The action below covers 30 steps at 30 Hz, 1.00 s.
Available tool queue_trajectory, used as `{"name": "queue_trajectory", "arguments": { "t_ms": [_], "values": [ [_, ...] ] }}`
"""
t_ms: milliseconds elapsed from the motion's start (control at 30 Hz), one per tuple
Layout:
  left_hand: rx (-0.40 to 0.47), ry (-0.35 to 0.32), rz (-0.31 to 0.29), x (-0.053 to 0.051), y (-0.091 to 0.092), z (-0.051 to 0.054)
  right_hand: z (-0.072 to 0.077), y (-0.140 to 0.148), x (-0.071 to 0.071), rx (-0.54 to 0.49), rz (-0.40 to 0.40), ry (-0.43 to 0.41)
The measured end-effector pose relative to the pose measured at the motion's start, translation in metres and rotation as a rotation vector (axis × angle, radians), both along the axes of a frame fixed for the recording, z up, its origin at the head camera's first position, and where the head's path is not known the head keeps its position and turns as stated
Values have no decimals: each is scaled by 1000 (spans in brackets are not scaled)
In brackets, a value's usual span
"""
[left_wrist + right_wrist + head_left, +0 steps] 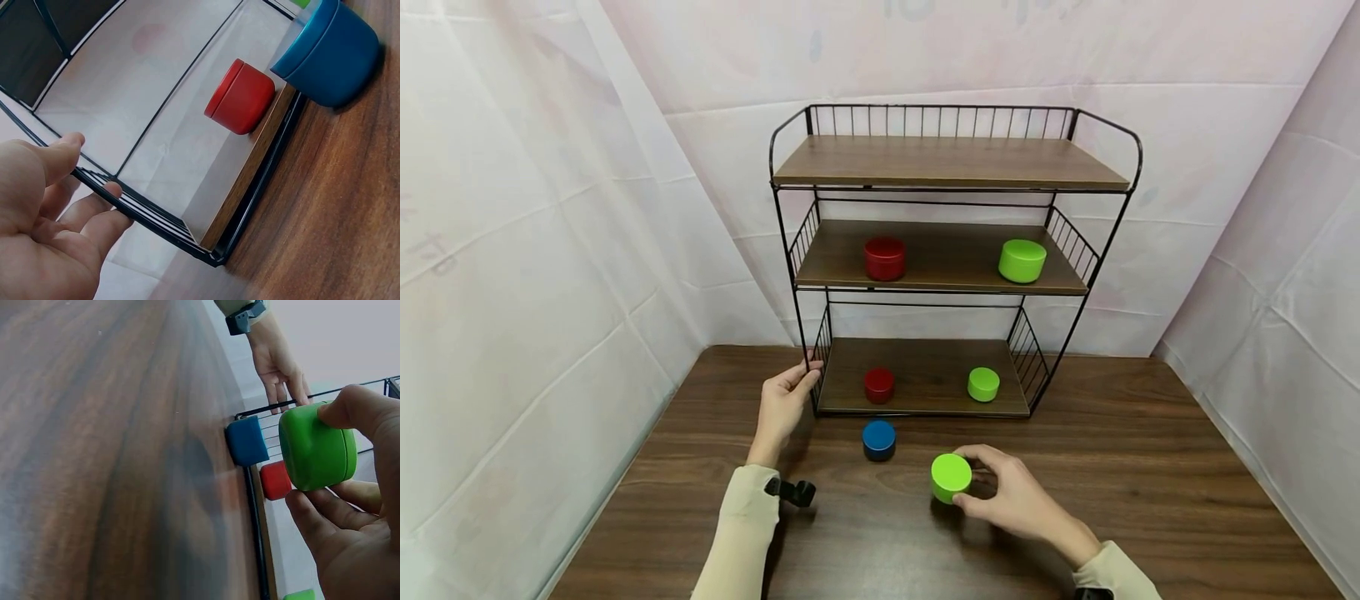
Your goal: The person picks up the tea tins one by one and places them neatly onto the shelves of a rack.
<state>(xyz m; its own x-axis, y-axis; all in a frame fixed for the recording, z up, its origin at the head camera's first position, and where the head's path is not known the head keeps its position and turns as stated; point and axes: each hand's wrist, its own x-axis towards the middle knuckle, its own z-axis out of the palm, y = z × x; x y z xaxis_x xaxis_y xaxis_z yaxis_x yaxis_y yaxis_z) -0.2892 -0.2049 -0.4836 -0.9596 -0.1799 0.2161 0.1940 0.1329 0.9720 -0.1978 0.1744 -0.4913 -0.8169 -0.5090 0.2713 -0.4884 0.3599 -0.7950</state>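
At the left side of a black wire rack (922,416), my left hand (782,408) has its thumb and fingers around the upright; the left wrist view shows this hand (56,219) at the rack's side wire (169,234). My right hand (1018,500) pinches a round green tin (951,476) between thumb and fingers, over the table in front of the rack. In the right wrist view the thumb lies on one side of the green tin (312,447) and fingers on the other. A blue tin (878,440) stands between the hands, just in front of the bottom shelf.
The bottom shelf holds a small red tin (879,386) and a small green tin (982,384). On the middle shelf stand a larger red tin (884,258) and a larger green tin (1022,261). Pale cloth (587,208) hangs behind and beside the wooden table (1150,450).
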Motion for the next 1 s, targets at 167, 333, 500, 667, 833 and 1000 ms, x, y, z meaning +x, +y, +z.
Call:
{"name": "queue_trajectory", "arguments": {
  "t_ms": [167,333,500,667,833,1000],
  "values": [
    [-4,18,3,1,1,-1,7,-1,-3,4,14,18],
    [-10,-11,-7,5,2,4,15,-1,-5,5,23,47],
    [-5,2,-2,3,0,0,24,1,-8,26,13,36],
    [-39,21,10,2,1,-2,36,4,-9,46,6,31],
    [-59,27,15,2,0,-2,49,5,-10,29,3,40],
    [-57,18,14,2,0,-1,60,5,-12,-6,15,40]
  ]
}}
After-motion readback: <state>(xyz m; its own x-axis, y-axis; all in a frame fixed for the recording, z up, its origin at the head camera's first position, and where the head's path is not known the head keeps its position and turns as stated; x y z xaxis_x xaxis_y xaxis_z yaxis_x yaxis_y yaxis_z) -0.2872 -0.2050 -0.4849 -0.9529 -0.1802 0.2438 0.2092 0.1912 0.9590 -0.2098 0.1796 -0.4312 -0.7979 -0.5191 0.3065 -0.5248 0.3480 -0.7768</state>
